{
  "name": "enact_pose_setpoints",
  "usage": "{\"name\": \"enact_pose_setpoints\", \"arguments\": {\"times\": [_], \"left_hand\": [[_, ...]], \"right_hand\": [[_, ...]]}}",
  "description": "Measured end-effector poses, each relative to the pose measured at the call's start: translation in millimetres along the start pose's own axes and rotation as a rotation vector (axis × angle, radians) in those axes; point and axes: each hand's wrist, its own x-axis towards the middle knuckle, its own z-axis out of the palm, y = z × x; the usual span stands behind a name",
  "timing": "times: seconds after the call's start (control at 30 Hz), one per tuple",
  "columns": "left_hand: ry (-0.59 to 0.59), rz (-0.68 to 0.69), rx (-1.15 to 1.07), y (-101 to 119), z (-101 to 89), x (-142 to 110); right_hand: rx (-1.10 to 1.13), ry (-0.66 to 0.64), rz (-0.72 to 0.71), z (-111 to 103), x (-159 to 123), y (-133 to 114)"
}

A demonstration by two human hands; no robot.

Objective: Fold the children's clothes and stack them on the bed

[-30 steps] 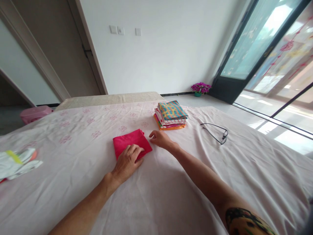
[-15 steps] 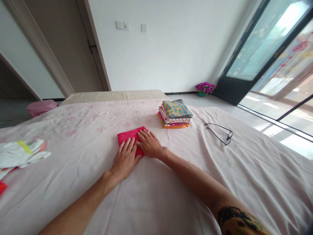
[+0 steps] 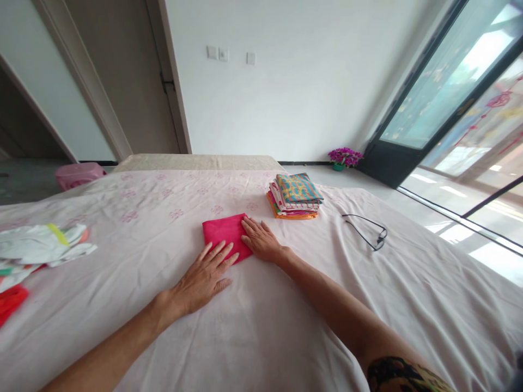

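Note:
A folded red cloth (image 3: pixel 224 231) lies flat in the middle of the pale pink sheet (image 3: pixel 253 326). My left hand (image 3: pixel 200 280) is open, its spread fingertips resting on the cloth's near left edge. On the right edge of the cloth, my right hand (image 3: pixel 263 239) lies flat with fingers stretched out. Just beyond the right hand stands a stack of folded cloths (image 3: pixel 296 197), a blue and yellow patterned one on top, with white, pink and orange layers under it.
Black-framed glasses (image 3: pixel 378 239) lie on the sheet at right. Loose white clothes (image 3: pixel 44 245) and a red cloth piece (image 3: pixel 12 302) are heaped at left. Beyond the covered surface are a pink stool (image 3: pixel 79 175), a pot of purple flowers (image 3: pixel 344 157) and a glass door (image 3: pixel 441 92).
Both hands have moved apart: my left hand has slid back toward me and left, my right hand toward the cloth's right edge. More of the red cloth shows. The view has shifted slightly.

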Motion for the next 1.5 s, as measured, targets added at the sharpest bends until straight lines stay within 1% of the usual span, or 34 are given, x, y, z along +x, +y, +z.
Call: {"name": "enact_pose_setpoints", "arguments": {"times": [0.13, 0.2, 0.23, 0.33, 0.37, 0.43, 0.53, 0.63, 0.8, 1.03, 1.23, 1.5], "left_hand": [[0.005, 0.022, -0.017, 0.5, -3.8, -5.7], [0.017, 0.022, -0.023, 0.7, -4.1, -9.1], [0.023, 0.019, -0.023, 1.0, -3.9, -10.6], [0.039, 0.008, -0.031, 2.9, -2.1, -13.8], [0.049, 0.004, -0.038, 3.6, -1.3, -14.4], [0.071, -0.004, -0.053, 4.6, 0.3, -15.1], [0.088, -0.017, -0.063, 5.0, 2.2, -16.0], [0.073, -0.026, -0.065, 4.5, 2.2, -17.2], [0.059, -0.051, -0.092, 4.7, -1.0, -17.6], [0.056, -0.057, -0.116, 5.0, -3.2, -17.1], [0.071, -0.059, -0.128, 4.5, -0.7, -18.8], [0.062, -0.062, -0.136, 4.0, -1.8, -17.9]], "right_hand": [[0.028, -0.056, 0.01, -5.3, 3.1, 1.9], [0.061, -0.076, 0.056, -11.3, 7.3, 1.9], [0.078, -0.067, 0.11, -14.9, 10.2, 1.1], [0.114, -0.004, 0.344, -26.0, 21.1, -5.2], [0.119, -0.005, 0.406, -29.3, 25.2, -8.5], [0.115, -0.054, 0.481, -34.6, 33.2, -15.7], [0.085, -0.167, 0.565, -38.5, 42.9, -24.7], [0.067, -0.217, 0.644, -38.8, 48.5, -27.7], [0.078, -0.231, 0.68, -41.2, 52.4, -26.5], [0.014, -0.232, 0.711, -46.1, 53.7, -36.3], [0.064, -0.282, 0.688, -43.5, 56.1, -25.8], [0.143, -0.207, 0.654, -40.8, 52.6, -29.1]]}}
